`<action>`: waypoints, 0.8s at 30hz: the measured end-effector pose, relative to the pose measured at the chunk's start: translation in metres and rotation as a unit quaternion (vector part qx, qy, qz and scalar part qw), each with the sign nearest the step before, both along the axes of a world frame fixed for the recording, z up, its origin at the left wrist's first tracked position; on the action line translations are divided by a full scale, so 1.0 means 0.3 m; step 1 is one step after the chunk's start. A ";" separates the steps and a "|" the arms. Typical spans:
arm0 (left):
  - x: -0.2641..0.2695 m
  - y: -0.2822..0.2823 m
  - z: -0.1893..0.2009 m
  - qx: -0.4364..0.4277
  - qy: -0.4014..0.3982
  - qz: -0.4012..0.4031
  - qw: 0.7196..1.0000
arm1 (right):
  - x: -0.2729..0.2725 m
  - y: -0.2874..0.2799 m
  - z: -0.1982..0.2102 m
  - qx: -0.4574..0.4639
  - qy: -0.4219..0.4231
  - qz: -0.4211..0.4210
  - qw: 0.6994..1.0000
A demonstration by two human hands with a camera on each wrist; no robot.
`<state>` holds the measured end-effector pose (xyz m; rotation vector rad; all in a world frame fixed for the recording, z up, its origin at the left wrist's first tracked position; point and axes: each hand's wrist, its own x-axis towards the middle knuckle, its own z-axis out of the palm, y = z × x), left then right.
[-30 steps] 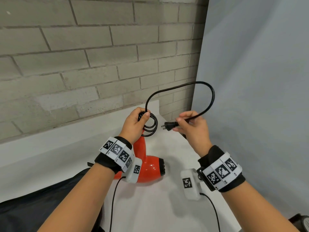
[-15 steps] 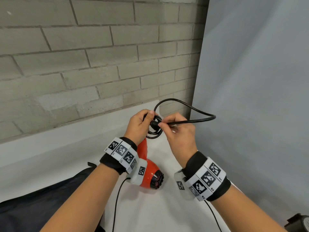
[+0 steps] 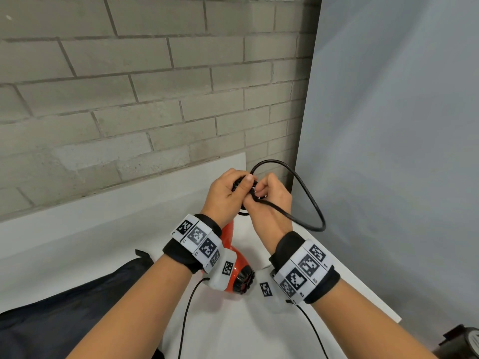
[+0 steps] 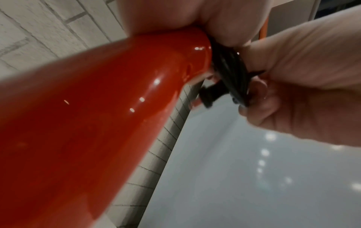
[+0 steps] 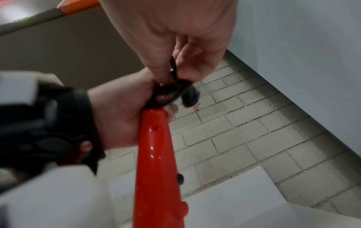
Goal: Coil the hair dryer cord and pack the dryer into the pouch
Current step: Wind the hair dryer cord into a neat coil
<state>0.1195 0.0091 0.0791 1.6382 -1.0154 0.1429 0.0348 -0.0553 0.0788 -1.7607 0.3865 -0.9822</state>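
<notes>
A glossy red hair dryer hangs nozzle-down above the white table, its handle pointing up into my left hand. That hand grips the handle's end together with the coiled black cord. My right hand meets it from the right and pinches the cord's end at the coil. One loose loop of cord still swings out to the right of both hands. The dark pouch lies on the table at the lower left.
A grey brick wall stands behind the white table. A pale grey backdrop closes the right side. Thin black wrist-camera cables hang below both wrists. A dark object sits at the lower right corner.
My right hand has carried the plug end leftward to the coil in my left hand. The big upright loop has shrunk and dropped to the right.
</notes>
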 end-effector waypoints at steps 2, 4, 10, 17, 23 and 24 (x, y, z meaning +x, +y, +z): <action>-0.009 -0.004 0.000 0.004 -0.003 -0.018 1.000 | 0.015 -0.013 -0.004 -0.086 0.010 -0.049 0.995; -0.014 -0.003 0.002 0.016 0.017 -0.037 0.999 | 0.032 -0.039 -0.004 -0.099 0.015 -0.038 0.994; 0.024 0.023 0.017 -0.004 0.063 -0.012 0.998 | 0.026 -0.116 -0.030 -0.090 0.048 0.202 0.974; 0.044 0.068 0.030 -0.005 0.128 -0.020 0.992 | -0.049 -0.269 -0.181 -0.231 0.361 0.149 0.891; 0.025 0.055 0.037 -0.014 0.130 -0.013 0.991 | -0.064 -0.274 -0.209 -0.335 0.602 0.187 0.700; 0.023 0.053 0.037 -0.015 0.128 -0.016 0.992 | -0.060 -0.260 -0.189 -0.298 0.558 0.195 0.750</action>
